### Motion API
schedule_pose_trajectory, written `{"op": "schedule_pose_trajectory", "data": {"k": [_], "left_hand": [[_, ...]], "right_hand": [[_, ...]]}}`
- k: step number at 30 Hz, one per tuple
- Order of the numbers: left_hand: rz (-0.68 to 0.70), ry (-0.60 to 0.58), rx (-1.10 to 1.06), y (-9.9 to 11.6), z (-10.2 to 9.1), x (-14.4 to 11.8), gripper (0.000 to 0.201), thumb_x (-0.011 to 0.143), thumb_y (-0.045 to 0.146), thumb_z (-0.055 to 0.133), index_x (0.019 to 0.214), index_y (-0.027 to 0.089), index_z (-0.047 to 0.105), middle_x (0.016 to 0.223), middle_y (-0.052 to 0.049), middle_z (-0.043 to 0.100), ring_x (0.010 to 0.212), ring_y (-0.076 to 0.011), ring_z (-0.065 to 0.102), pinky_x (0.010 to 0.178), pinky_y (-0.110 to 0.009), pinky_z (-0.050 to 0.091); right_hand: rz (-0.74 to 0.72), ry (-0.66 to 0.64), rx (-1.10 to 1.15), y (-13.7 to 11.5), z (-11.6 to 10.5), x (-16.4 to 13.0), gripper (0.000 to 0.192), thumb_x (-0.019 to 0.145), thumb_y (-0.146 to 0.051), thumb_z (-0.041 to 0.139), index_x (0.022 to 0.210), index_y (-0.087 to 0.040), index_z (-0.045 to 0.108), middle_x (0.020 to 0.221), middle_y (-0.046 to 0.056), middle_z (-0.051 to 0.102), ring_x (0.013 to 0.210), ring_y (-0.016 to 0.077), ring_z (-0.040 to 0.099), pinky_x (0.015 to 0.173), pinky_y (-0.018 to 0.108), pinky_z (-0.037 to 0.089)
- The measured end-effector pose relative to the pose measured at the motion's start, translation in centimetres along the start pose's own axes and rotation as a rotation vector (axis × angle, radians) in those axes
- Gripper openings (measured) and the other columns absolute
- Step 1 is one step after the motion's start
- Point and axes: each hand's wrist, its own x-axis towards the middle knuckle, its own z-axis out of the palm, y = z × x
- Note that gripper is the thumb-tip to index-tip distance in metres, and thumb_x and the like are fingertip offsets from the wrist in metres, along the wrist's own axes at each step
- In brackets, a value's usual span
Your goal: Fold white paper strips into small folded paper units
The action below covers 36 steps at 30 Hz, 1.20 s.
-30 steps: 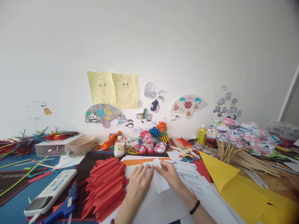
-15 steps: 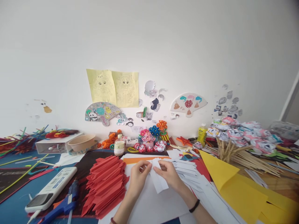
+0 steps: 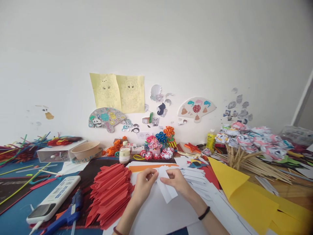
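Paper strip: a white folded strip [image 3: 164, 182] sits at the near centre of the table, lifted at its far end, its near end trailing onto the white sheet [image 3: 158, 215] below.
Left hand: the left hand [image 3: 144, 185] pinches the strip's far-left corner, fingers curled narrow on it.
Right hand: the right hand [image 3: 178, 182] closes on the strip's right edge, thumb on top.
Handling: light, thin and floppy, by the look of it; it likely creases at a touch and tears if tugged, so the edges near the fold look the place to grip.
Left neighbours: a stack of red folded pieces [image 3: 110, 194] lies just beside the left hand, a glue gun [image 3: 66, 218] farther left.
Right neighbours: cut white strips [image 3: 195, 178] lie just right, yellow paper [image 3: 244, 192] beyond.
Room: crowded on both sides; the bare sheet near the person is the open patch.
Far edge: a small bottle [image 3: 125, 152] and paper flowers [image 3: 158, 147] line the wall side.
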Motion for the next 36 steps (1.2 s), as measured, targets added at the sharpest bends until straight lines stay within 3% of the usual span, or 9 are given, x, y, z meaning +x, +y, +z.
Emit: {"op": "schedule_pose_trajectory", "data": {"k": [5,8,15,20,36], "left_hand": [[0.014,-0.009,0.031,0.46,-0.06,-0.13,0.026,0.083,0.038,0.056,0.080,0.014,0.065,0.066,-0.001,0.059,0.060,-0.0128,0.045,0.057,-0.022,0.036],[0.021,-0.016,0.032,0.74,-0.10,-0.12,0.025,0.083,0.037,0.055,0.078,0.014,0.065,0.065,-0.001,0.058,0.059,-0.0127,0.045,0.057,-0.022,0.036],[0.019,-0.042,-0.005,0.82,-0.11,-0.06,0.027,0.082,0.039,0.056,0.077,0.015,0.066,0.066,-0.001,0.060,0.060,-0.0128,0.047,0.057,-0.021,0.037],[-0.028,-0.030,-0.089,0.47,-0.07,0.10,0.027,0.082,0.040,0.056,0.080,0.015,0.065,0.076,-0.004,0.065,0.067,-0.0153,0.053,0.061,-0.023,0.039],[0.024,-0.005,-0.097,0.73,0.03,0.14,0.030,0.087,0.039,0.048,0.069,0.016,0.057,0.066,-0.001,0.058,0.064,-0.0139,0.051,0.060,-0.022,0.038]], "right_hand": [[-0.028,0.066,-0.091,0.05,0.07,0.10,0.042,0.072,-0.047,0.069,0.054,-0.014,0.051,0.053,-0.005,0.040,0.050,0.0080,0.036,0.046,0.021,0.024],[-0.042,0.080,-0.115,-0.13,0.12,0.07,0.045,0.075,-0.045,0.067,0.051,-0.016,0.041,0.053,-0.006,0.029,0.050,0.0068,0.027,0.045,0.022,0.018],[-0.075,0.056,-0.107,-0.48,0.20,0.01,0.043,0.075,-0.043,0.066,0.053,-0.017,0.039,0.056,-0.005,0.030,0.053,0.0079,0.027,0.047,0.023,0.019],[-0.083,0.072,-0.180,-0.25,0.21,-0.08,0.049,0.076,-0.042,0.065,0.051,-0.019,0.030,0.058,-0.006,0.022,0.053,0.0080,0.021,0.048,0.024,0.015],[-0.089,0.091,-0.283,-0.50,0.26,-0.23,0.058,0.073,-0.046,0.066,0.054,-0.021,0.017,0.060,-0.006,0.014,0.054,0.0084,0.013,0.049,0.027,0.009]]}}
